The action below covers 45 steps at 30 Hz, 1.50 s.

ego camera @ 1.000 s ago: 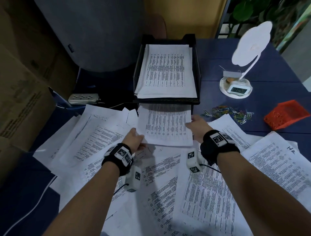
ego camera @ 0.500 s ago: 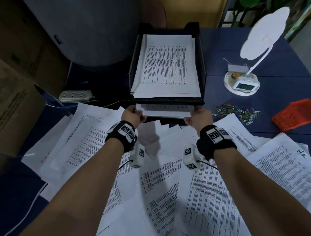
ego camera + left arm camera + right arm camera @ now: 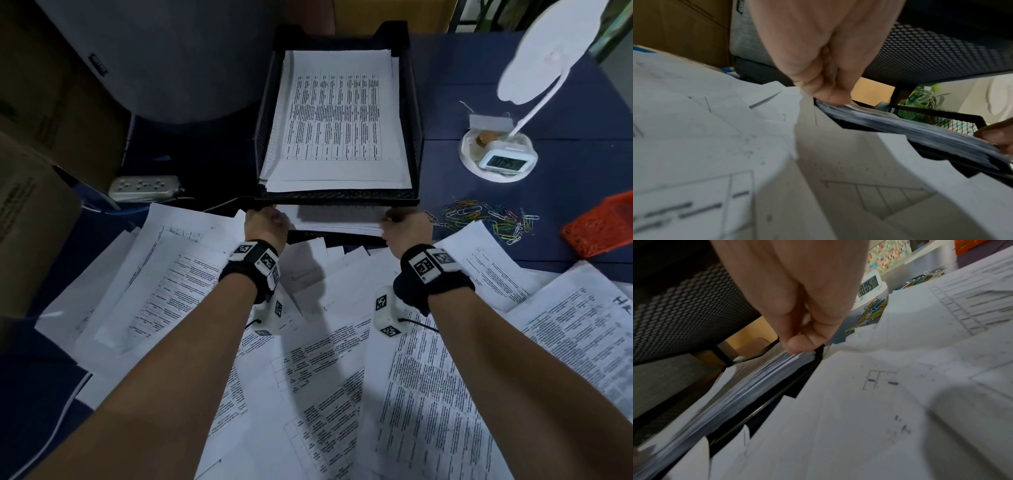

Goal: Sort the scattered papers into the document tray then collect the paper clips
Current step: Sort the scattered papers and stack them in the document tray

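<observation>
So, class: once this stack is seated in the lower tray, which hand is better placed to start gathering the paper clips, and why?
Probably the right hand. Both hands hold the stack at the lower tray's mouth, but the paper clips lie just to its right, near the orange basket. The left hand would have to cross over.

The head camera looks steeply down over both forearms. Each wrist camera sits low and close under its hand, facing forward; all share the paper stack (image 3: 337, 219) (image 3: 920, 129) (image 3: 748, 386) at the fingertips.

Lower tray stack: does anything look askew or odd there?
The lower stack juts out past the tray front, its sheet edges uneven. Left hand and right hand pinch its near corners.
</observation>
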### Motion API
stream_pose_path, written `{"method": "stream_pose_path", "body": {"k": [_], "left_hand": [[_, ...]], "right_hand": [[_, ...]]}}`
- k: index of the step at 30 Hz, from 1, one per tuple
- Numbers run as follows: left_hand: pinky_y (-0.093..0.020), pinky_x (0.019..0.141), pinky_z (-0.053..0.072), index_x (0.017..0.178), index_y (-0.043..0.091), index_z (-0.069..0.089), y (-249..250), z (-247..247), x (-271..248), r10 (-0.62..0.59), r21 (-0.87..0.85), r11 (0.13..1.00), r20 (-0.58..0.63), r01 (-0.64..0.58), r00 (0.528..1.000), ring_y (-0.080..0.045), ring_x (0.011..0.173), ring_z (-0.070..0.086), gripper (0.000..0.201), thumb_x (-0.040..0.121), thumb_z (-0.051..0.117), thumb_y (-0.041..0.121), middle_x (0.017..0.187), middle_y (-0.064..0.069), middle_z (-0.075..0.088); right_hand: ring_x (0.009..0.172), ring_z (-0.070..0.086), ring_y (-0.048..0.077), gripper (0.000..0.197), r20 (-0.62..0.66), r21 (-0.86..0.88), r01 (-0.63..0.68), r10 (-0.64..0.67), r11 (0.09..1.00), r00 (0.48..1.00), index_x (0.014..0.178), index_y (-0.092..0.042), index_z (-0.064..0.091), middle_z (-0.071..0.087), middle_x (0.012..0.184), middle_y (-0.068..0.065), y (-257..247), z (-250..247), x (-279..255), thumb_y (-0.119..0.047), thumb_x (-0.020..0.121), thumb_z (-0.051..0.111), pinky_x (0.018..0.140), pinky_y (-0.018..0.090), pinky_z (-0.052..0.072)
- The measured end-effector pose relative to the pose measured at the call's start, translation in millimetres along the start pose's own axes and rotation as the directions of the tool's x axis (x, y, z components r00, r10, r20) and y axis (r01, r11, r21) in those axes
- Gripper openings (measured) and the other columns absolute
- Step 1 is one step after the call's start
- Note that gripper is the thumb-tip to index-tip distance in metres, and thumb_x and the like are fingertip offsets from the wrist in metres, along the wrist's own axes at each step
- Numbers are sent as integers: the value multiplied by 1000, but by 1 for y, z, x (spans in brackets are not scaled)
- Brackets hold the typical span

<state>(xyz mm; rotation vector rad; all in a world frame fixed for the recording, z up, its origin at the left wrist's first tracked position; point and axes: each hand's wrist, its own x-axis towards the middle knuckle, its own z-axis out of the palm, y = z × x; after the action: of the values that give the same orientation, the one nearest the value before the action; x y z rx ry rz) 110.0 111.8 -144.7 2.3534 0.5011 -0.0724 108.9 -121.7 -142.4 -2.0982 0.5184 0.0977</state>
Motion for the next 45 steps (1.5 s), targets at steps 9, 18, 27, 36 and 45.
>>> {"method": "stream_pose_path", "body": {"k": [9, 18, 27, 36, 45], "left_hand": [[-26, 87, 43, 110, 3, 62, 0, 7, -44, 31, 34, 999, 37, -32, 999, -34, 101, 59, 23, 91, 57, 14, 122, -19, 50], [-27, 84, 47, 107, 8, 67, 9, 36, -134, 184, 114, 966, 334, -234, 924, -29, 101, 61, 22, 90, 54, 13, 110, -14, 64], [-23, 71, 37, 102, 7, 53, 29, 71, -189, 96, 139, 973, 477, -182, 874, -29, 95, 55, 14, 91, 49, 14, 109, -14, 55], [-30, 82, 50, 95, 12, 54, 36, 85, -202, -12, 42, 999, 500, -10, 866, -23, 93, 58, 24, 84, 68, 28, 96, -5, 59], [-30, 74, 48, 122, 15, 39, 32, 74, -211, -11, -120, 990, 442, 72, 897, -25, 92, 57, 57, 78, 75, 16, 104, -8, 53]], "right_hand": [[101, 61, 29, 21, -50, -53, -31, 29, 998, 998, 107, -9, 70, 68, 109, 12, 28, -35, -41, -13, 89, 59, 79, 21, 40], [119, 50, 29, 26, -62, -208, -176, 166, 962, 984, 111, -18, 67, 63, 122, 7, 88, -87, -92, -18, 88, 56, 102, 39, 39], [125, 39, 34, 56, -27, -483, -277, 302, 830, 953, 131, -23, 50, 47, 130, 12, 126, -116, -125, -30, 78, 66, 101, 56, 39], [122, 39, 31, 66, 28, -615, -129, 185, 778, 982, 130, -11, 33, 39, 131, 12, 134, -124, -141, -35, 79, 68, 97, 50, 44], [104, 49, 30, 17, 30, -653, -55, 99, 755, 995, 103, -7, 48, 51, 105, 11, 129, -126, -143, -16, 91, 44, 77, 35, 44]]}}
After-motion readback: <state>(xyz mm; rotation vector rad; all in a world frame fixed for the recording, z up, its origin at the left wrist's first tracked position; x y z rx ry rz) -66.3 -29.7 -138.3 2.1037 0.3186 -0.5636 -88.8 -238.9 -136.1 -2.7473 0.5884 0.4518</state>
